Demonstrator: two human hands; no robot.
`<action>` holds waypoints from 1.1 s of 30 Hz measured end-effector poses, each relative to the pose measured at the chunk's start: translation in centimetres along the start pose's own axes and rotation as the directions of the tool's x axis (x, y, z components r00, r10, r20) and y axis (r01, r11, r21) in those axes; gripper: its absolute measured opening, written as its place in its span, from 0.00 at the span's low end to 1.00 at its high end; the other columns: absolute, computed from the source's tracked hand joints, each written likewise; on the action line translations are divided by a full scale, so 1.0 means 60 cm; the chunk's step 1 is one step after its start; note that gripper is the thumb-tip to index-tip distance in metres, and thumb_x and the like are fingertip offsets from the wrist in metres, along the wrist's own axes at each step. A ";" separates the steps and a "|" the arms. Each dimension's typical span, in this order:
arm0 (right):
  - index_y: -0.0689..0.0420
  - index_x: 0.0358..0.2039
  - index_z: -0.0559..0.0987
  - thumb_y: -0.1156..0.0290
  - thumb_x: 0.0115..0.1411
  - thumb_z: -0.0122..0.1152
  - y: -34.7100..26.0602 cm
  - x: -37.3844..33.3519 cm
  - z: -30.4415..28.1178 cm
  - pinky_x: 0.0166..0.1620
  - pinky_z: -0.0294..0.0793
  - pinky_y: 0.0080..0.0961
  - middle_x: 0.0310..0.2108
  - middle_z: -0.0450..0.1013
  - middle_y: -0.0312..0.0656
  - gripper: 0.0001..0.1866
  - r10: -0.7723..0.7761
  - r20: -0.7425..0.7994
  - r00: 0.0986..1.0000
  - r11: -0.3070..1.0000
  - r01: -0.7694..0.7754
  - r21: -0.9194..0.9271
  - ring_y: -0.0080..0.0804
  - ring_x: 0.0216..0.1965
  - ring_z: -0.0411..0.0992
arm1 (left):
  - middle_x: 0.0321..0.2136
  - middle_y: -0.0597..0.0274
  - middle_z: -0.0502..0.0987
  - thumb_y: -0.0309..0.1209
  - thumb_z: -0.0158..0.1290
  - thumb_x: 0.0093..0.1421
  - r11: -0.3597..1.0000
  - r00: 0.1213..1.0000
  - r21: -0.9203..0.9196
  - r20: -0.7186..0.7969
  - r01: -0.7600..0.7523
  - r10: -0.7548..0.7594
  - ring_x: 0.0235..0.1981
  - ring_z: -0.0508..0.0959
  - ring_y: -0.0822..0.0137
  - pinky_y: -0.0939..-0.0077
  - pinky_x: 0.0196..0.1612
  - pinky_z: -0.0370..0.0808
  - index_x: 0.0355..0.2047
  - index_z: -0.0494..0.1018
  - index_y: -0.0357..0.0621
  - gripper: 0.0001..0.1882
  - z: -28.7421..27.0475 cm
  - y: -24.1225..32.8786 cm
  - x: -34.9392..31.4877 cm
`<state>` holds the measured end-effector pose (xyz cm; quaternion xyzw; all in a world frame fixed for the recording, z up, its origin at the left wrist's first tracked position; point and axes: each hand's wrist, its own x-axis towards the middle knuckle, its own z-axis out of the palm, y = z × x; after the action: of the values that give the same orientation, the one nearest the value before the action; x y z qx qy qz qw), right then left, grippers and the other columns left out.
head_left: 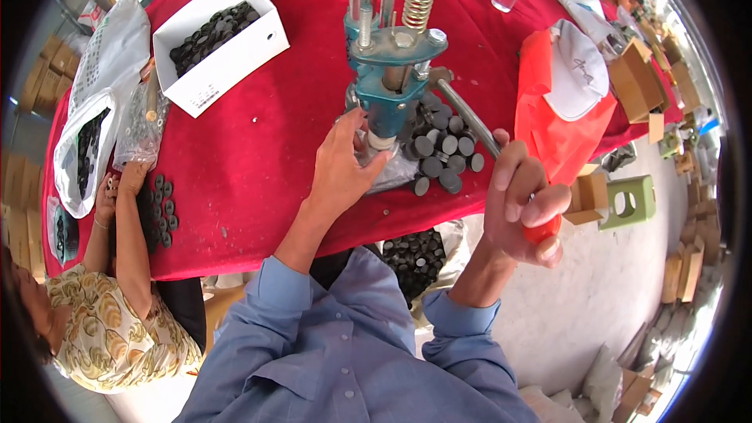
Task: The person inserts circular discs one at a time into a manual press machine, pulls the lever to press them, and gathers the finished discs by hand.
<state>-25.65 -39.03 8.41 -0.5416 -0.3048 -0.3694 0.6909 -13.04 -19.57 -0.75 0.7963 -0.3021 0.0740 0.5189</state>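
A teal hand-lever press point(392, 90) with a tall coil spring stands on the red-covered table before me. My left hand point(342, 160) curls round the lower end of its ram, thumb and fingertips close to a pale round piece point(381, 142). What those fingertips hold is hidden. My right hand point(509, 196) is closed on the red knob point(542, 231) of the press's metal lever point(468, 116). Several dark grey round discs point(448, 145) lie in a loose heap beside the press, partly on clear plastic.
A white box point(270, 35) of dark parts stands far left. At the left, a co-worker's hands point(129, 180) handle small parts beside a plastic bag point(143, 121) and rows of black pieces point(163, 211). A red bag point(536, 102) with a cap lies right; a container of discs point(413, 262) sits below the edge.
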 end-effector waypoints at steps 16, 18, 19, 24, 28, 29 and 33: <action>0.59 0.50 0.74 0.48 0.73 0.51 0.116 0.252 -0.043 0.45 0.75 0.27 0.33 0.77 0.41 0.24 0.382 0.170 0.908 0.918 -0.395 0.047 0.28 0.37 0.76 | 0.42 0.52 0.74 0.22 0.64 0.55 0.996 0.996 -0.028 0.025 -0.080 0.081 0.37 0.76 0.60 0.71 0.38 0.75 0.55 0.70 0.38 0.26 0.053 0.056 -0.135; 0.61 0.56 0.79 0.55 0.74 0.50 0.154 0.194 -0.084 0.58 0.71 0.36 0.43 0.80 0.45 0.23 0.388 -0.014 0.921 0.856 -0.366 -0.364 0.37 0.48 0.76 | 0.43 0.50 0.74 0.22 0.64 0.55 0.993 0.993 0.024 0.021 -0.114 0.113 0.38 0.77 0.57 0.68 0.38 0.76 0.55 0.70 0.38 0.27 0.063 0.051 -0.140; 0.61 0.56 0.79 0.55 0.73 0.52 0.164 0.160 -0.122 0.60 0.70 0.34 0.49 0.79 0.44 0.23 0.460 -0.044 0.887 0.785 -0.429 -0.448 0.35 0.53 0.75 | 0.44 0.48 0.74 0.22 0.64 0.55 0.986 0.988 0.073 0.022 -0.151 0.150 0.39 0.77 0.53 0.65 0.39 0.76 0.55 0.70 0.38 0.27 0.071 0.052 -0.142; 0.58 0.48 0.85 0.54 0.66 0.63 0.220 -0.032 -0.250 0.60 0.72 0.34 0.48 0.81 0.43 0.21 0.545 -0.198 0.815 0.481 -0.497 -0.722 0.37 0.54 0.76 | 0.53 0.47 0.71 0.31 0.64 0.57 0.934 0.979 0.302 0.136 -0.188 0.153 0.49 0.73 0.47 0.56 0.49 0.71 0.62 0.65 0.36 0.34 0.105 0.061 -0.152; 0.57 0.43 0.85 0.58 0.58 0.70 0.184 -0.075 -0.185 0.59 0.73 0.39 0.45 0.81 0.47 0.18 0.472 -0.070 0.879 0.461 -0.313 -0.830 0.46 0.52 0.76 | 0.54 0.50 0.70 0.43 0.63 0.58 0.842 0.977 0.506 0.184 -0.188 0.108 0.48 0.72 0.50 0.60 0.44 0.70 0.68 0.59 0.35 0.44 0.116 0.077 -0.150; 0.57 0.43 0.85 0.58 0.58 0.70 0.169 -0.085 -0.172 0.59 0.73 0.39 0.45 0.81 0.47 0.18 0.484 -0.085 0.871 0.450 -0.331 -0.829 0.46 0.52 0.76 | 0.54 0.50 0.70 0.43 0.63 0.58 0.847 0.975 0.498 0.199 -0.187 0.098 0.48 0.72 0.50 0.60 0.44 0.70 0.68 0.59 0.35 0.44 0.119 0.079 -0.147; 0.56 0.41 0.86 0.60 0.55 0.73 0.118 -0.114 -0.133 0.57 0.74 0.40 0.43 0.81 0.46 0.17 0.426 -0.138 0.894 0.407 -0.325 -0.854 0.49 0.50 0.76 | 0.54 0.50 0.69 0.46 0.69 0.51 0.834 0.969 0.521 0.242 -0.180 0.058 0.48 0.73 0.51 0.59 0.45 0.72 0.68 0.60 0.36 0.50 0.136 0.073 -0.141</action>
<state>-23.26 -44.57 -2.74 -0.8834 0.0146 -0.2781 0.3770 -23.90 -24.46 -4.67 0.8926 -0.3727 0.1013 0.2325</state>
